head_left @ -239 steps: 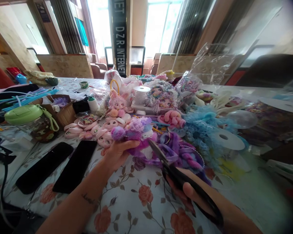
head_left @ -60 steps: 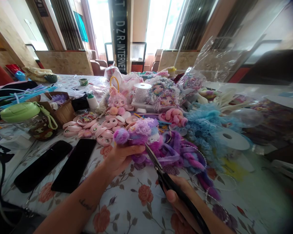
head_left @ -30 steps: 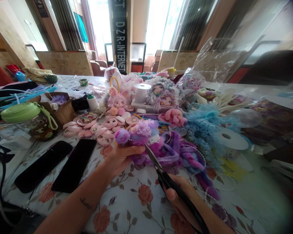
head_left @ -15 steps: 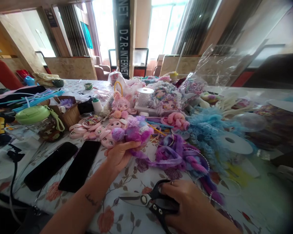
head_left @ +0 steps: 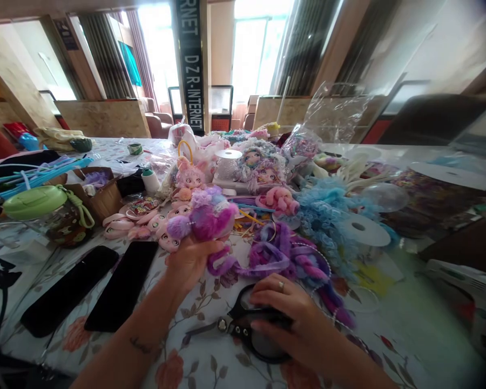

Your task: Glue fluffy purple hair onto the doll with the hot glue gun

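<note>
A fluffy purple and pink plush piece (head_left: 210, 216) with a pompom is held up in my left hand (head_left: 192, 256), near the middle of the view. A purple fuzzy strip (head_left: 271, 256) trails from it to the right across the flowered cloth. Black-handled scissors (head_left: 243, 324) lie on the cloth with their blades pointing left. My right hand (head_left: 289, 313) is over the handles, its fingers apart and touching them. Pink doll faces (head_left: 166, 229) lie just behind my left hand.
Two black flat devices (head_left: 121, 286) lie at the left beside a green-lidded jar (head_left: 67, 216). Blue ruffled trim (head_left: 328, 216) and a white spool (head_left: 364, 227) are at the right. Doll heads and bags are piled behind. The flowered tablecloth (head_left: 202, 356) shows in front.
The view has shifted a little to the right. My right hand has loosened its hold on the scissors, which now lie flatter. The plush piece is turned slightly in my left hand.
</note>
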Motion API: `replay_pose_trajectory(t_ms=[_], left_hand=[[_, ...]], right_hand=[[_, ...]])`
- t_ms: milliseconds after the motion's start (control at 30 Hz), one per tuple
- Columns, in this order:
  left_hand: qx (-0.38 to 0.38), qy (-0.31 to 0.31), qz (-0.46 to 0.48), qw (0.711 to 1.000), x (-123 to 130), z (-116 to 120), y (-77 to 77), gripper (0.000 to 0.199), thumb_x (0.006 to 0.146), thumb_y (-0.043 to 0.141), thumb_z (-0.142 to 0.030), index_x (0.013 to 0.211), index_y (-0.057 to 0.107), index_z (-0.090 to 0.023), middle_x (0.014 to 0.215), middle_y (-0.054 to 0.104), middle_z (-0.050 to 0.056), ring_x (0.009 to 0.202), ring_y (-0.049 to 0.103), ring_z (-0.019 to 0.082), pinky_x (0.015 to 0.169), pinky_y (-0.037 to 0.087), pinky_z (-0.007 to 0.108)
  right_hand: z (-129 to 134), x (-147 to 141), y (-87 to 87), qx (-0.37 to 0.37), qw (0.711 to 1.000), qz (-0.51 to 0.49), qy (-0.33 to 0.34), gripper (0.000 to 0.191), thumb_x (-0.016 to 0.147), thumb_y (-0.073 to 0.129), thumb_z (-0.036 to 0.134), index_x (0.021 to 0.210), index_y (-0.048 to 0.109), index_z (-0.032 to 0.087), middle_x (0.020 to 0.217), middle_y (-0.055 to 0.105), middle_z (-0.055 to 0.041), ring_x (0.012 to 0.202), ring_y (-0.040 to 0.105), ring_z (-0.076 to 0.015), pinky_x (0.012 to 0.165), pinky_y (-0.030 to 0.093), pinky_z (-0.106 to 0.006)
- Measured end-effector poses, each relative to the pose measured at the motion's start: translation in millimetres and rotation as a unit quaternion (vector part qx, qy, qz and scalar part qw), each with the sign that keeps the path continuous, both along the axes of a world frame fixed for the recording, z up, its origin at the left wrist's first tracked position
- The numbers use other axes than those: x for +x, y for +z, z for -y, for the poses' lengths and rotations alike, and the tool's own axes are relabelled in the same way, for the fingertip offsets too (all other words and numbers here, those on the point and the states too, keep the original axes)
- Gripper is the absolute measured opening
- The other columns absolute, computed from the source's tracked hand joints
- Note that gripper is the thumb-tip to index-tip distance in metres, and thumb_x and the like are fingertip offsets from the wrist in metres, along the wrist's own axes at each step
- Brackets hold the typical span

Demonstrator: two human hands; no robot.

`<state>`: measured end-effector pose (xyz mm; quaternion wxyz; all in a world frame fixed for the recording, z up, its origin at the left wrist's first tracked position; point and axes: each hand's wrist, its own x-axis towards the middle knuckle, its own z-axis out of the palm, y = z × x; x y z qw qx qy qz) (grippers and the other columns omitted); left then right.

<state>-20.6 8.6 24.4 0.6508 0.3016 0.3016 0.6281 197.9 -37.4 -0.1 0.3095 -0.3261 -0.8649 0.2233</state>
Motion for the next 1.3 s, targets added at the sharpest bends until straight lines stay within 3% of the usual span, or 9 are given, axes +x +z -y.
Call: replay_pose_trajectory(t_ms=[133, 200, 367, 467, 633, 767, 933, 1200, 1300], left_hand=[[0.031, 0.014, 0.063, 0.997, -5.6, -1.3, 1.8, 0.012, 0.063, 0.077, -0.009, 0.066, 0.071, -0.019, 0.078, 0.078, 0.002, 0.114, 0.067, 0.03, 0.105, 0.049, 0.047], [0.02, 0.008, 0.079, 0.997, -4.3, 0.1, 1.7, 0.007, 0.066, 0.078, -0.017, 0.065, 0.071, -0.019, 0.079, 0.079, 0.003, 0.113, 0.067, 0.031, 0.105, 0.049, 0.05], [-0.027, -0.042, 0.062, 0.997, 10.4, 10.0, -5.8, 0.018, 0.065, 0.084, -0.027, 0.077, 0.075, -0.018, 0.086, 0.08, 0.005, 0.11, 0.069, 0.033, 0.102, 0.051, 0.051], [-0.048, -0.078, 0.032, 0.995, 19.3, 15.2, -12.3, 0.023, 0.063, 0.085, -0.024, 0.081, 0.076, -0.016, 0.086, 0.08, 0.007, 0.111, 0.068, 0.035, 0.102, 0.051, 0.05], [-0.063, -0.085, 0.012, 0.994, 24.7, 17.5, -17.3, 0.031, 0.063, 0.082, -0.019, 0.093, 0.076, -0.017, 0.091, 0.079, 0.007, 0.109, 0.069, 0.033, 0.098, 0.052, 0.044], [-0.075, -0.084, -0.003, 0.994, 26.9, 19.4, -16.8, 0.023, 0.061, 0.081, -0.018, 0.083, 0.076, -0.017, 0.084, 0.079, 0.006, 0.101, 0.071, 0.03, 0.091, 0.054, 0.039], [-0.082, -0.107, -0.018, 0.991, 30.4, 24.6, -18.0, 0.008, 0.063, 0.08, -0.016, 0.069, 0.075, -0.018, 0.075, 0.076, 0.003, 0.081, 0.069, 0.02, 0.083, 0.054, 0.03], [-0.066, -0.135, -0.027, 0.988, 32.8, 29.1, -19.3, 0.004, 0.064, 0.077, -0.015, 0.068, 0.077, -0.015, 0.077, 0.075, 0.005, 0.077, 0.063, 0.017, 0.079, 0.051, 0.028], [-0.064, -0.136, -0.028, 0.988, 33.2, 28.9, -17.9, 0.003, 0.063, 0.076, -0.014, 0.066, 0.076, -0.013, 0.069, 0.071, 0.004, 0.074, 0.061, 0.016, 0.075, 0.05, 0.027]], right_hand=[[-3.2, -0.1, -4.1, 0.039, 0.996, -0.06, -0.06, 0.008, 0.09, 0.063, 0.018, 0.093, 0.07, 0.021, 0.092, 0.071, -0.0066, 0.086, 0.069, -0.0184, 0.075, 0.059, -0.027], [-4.2, -0.5, -6.8, 0.059, 0.99, -0.087, -0.095, 0.009, 0.091, 0.062, 0.018, 0.094, 0.07, 0.021, 0.091, 0.072, -0.0064, 0.086, 0.071, -0.0189, 0.073, 0.06, -0.027], [-3.8, -1.4, -9.2, 0.131, 0.97, -0.139, -0.152, 0.019, 0.09, 0.062, 0.014, 0.105, 0.068, 0.022, 0.094, 0.072, -0.0066, 0.086, 0.071, -0.0198, 0.07, 0.06, -0.028], [-1.8, -2.2, -7.7, 0.183, 0.96, -0.132, -0.163, 0.026, 0.089, 0.062, 0.01, 0.111, 0.065, 0.023, 0.097, 0.071, -0.0066, 0.09, 0.07, -0.0205, 0.077, 0.06, -0.031], [2.5, -1.7, -7.0, 0.233, 0.954, -0.118, -0.151, 0.04, 0.086, 0.058, 0.002, 0.122, 0.059, 0.021, 0.106, 0.067, -0.0093, 0.099, 0.066, -0.0216, 0.084, 0.056, -0.034], [5.7, -1.1, -7.6, 0.274, 0.947, -0.101, -0.134, 0.05, 0.083, 0.058, 0.003, 0.131, 0.054, 0.018, 0.115, 0.06, -0.0125, 0.108, 0.06, -0.0251, 0.09, 0.053, -0.04], [10.6, -7.4, -3.0, 0.329, 0.934, -0.028, -0.137, 0.046, 0.082, 0.06, 0.009, 0.128, 0.056, 0.016, 0.129, 0.05, -0.0148, 0.12, 0.05, -0.0297, 0.102, 0.047, -0.047], [10.4, -15.1, -6.5, 0.333, 0.93, 0.044, -0.15, 0.047, 0.087, 0.059, 0.017, 0.133, 0.053, 0.015, 0.143, 0.042, -0.0167, 0.136, 0.036, -0.0356, 0.111, 0.034, -0.054], [8.1, -15.5, -10.0, 0.338, 0.928, 0.041, -0.149, 0.045, 0.088, 0.059, 0.017, 0.133, 0.055, 0.014, 0.144, 0.041, -0.0173, 0.138, 0.035, -0.0363, 0.112, 0.031, -0.055]])
